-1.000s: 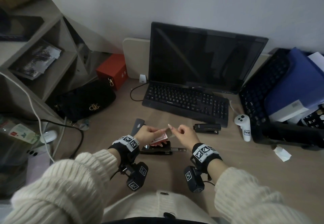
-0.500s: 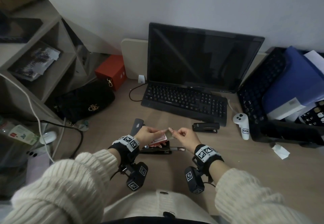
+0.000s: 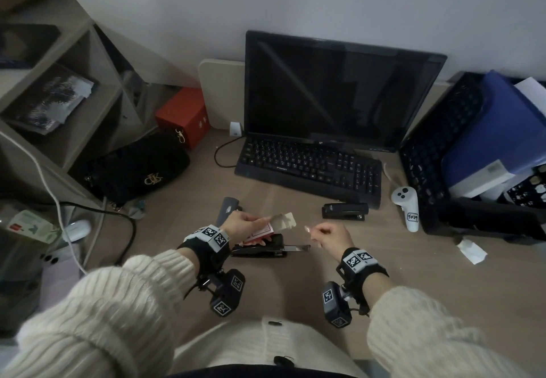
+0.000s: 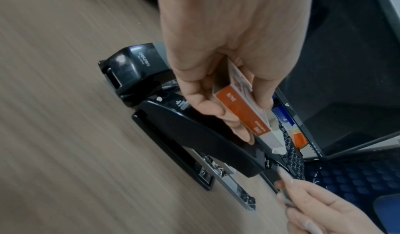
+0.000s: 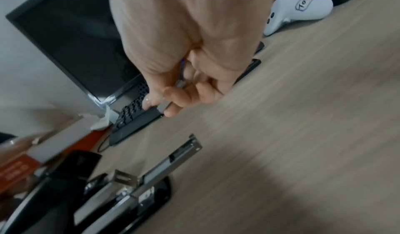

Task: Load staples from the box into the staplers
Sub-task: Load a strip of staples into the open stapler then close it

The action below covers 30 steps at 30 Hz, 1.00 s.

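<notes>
My left hand [image 3: 242, 225] grips the orange-and-white staple box [image 3: 263, 231] [image 4: 242, 111], its end flap open toward the right. My right hand [image 3: 322, 233] is a short way right of the box and pinches a strip of staples [image 5: 162, 107] between thumb and fingers. Under both hands a black stapler [image 3: 260, 249] lies on the desk with its metal tray [image 3: 295, 248] [image 4: 233, 183] slid out to the right. A second black stapler [image 3: 345, 210] lies closed by the keyboard. A third stapler [image 3: 229, 209] [image 4: 129, 69] sits behind my left hand.
A keyboard [image 3: 310, 167] and dark monitor [image 3: 339, 91] stand behind. A white controller [image 3: 406, 209] and a black crate [image 3: 443, 156] are at the right, a paper scrap [image 3: 471, 252] near them. A black bag [image 3: 139, 165], red box [image 3: 183, 114] and cables [image 3: 124, 224] are at the left.
My right hand has drawn away from the box to the right with the staple strip. The box flap now stands open between the hands. The left hand has stayed in place.
</notes>
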{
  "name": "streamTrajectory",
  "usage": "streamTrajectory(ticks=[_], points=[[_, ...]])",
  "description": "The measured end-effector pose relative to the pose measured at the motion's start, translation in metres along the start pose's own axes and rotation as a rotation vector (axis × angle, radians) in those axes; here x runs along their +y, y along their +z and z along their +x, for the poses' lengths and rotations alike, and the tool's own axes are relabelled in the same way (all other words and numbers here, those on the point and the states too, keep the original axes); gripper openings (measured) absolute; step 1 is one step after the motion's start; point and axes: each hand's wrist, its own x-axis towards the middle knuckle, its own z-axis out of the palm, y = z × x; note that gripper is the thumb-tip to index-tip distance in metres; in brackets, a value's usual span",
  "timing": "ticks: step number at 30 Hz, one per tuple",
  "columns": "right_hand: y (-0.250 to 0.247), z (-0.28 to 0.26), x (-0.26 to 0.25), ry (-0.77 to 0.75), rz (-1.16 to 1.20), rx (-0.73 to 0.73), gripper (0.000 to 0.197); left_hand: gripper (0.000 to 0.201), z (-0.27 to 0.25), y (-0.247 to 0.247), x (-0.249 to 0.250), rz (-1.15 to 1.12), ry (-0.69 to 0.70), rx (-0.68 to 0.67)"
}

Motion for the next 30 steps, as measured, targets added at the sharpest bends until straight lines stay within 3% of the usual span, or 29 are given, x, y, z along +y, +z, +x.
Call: streamTrajectory(ticks=[7, 19, 26, 30], points=[[0.004, 0.001, 0.008, -0.001, 0.047, -0.047, 0.002, 0.024, 0.001, 0.002, 0.001, -0.024, 0.003, -0.004], [0.007, 0.004, 0.006, -0.034, -0.099, -0.060, 0.005, 0.034, 0.005, -0.002, -0.002, -0.014, -0.005, -0.020], [0.008, -0.001, -0.003, -0.057, -0.053, -0.090, 0.032, 0.035, 0.007, -0.004, -0.002, -0.026, -0.008, -0.009], [0.009, -0.004, -0.002, -0.102, -0.180, -0.105, 0.033, 0.035, 0.007, -0.004, -0.004, -0.042, -0.020, -0.005]])
